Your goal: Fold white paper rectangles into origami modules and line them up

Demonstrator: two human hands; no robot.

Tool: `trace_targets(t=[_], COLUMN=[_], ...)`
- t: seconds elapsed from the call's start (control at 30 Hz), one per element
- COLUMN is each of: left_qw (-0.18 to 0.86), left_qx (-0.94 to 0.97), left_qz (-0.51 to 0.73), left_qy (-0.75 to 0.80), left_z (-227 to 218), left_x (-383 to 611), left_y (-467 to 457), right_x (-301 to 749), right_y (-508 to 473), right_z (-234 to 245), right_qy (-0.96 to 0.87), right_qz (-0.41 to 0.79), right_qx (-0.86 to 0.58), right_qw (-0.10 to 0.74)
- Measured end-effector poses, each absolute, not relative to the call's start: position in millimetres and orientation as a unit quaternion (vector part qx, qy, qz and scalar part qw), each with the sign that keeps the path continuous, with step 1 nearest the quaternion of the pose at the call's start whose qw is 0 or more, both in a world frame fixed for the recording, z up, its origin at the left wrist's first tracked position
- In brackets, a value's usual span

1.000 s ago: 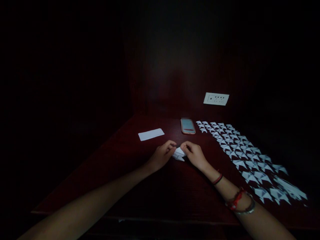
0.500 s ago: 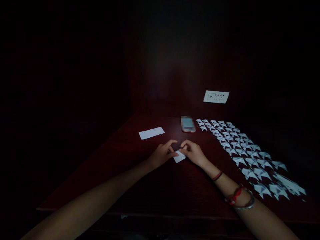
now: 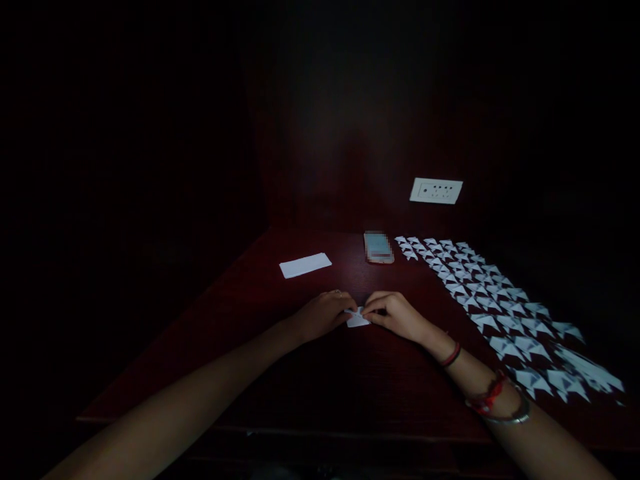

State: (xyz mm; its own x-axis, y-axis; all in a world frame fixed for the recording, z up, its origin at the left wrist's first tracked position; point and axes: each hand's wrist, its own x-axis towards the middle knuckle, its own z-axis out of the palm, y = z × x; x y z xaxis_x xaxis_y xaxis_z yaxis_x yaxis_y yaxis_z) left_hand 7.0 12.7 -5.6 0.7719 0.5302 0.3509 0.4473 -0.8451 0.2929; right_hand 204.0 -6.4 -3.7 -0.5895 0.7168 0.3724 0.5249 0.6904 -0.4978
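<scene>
A small white folded paper piece (image 3: 358, 319) lies on the dark red table (image 3: 350, 380) between my two hands. My left hand (image 3: 321, 314) pinches its left edge with curled fingers. From the right, my right hand (image 3: 395, 313) presses and pinches the paper's other side, fingers closed. Both hands rest low on the table. Most of the paper is hidden under my fingertips. Bracelets circle my right wrist.
Rows of several folded white paper pieces (image 3: 500, 307) cover the table's right side. A phone (image 3: 379, 247) lies at the back, a white paper strip (image 3: 305, 265) to its left. A white wall socket (image 3: 436, 191) sits above. The surroundings are dark.
Both hands have lowered toward the table and pressed closer together on the paper, which now shows less. The view shifted slightly.
</scene>
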Motion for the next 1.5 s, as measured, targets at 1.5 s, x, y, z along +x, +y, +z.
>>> trace_targets(t=[1.5], left_qw=[0.053], left_qx=[0.978], left_qz=[0.027], left_qy=[0.200], left_z=[22], left_x=[-26], left_y=[12], right_x=[196], right_y=[-29], right_z=[8], right_qy=[-0.927], right_qz=[0.018], right_qx=[-0.348], right_qw=[0.142])
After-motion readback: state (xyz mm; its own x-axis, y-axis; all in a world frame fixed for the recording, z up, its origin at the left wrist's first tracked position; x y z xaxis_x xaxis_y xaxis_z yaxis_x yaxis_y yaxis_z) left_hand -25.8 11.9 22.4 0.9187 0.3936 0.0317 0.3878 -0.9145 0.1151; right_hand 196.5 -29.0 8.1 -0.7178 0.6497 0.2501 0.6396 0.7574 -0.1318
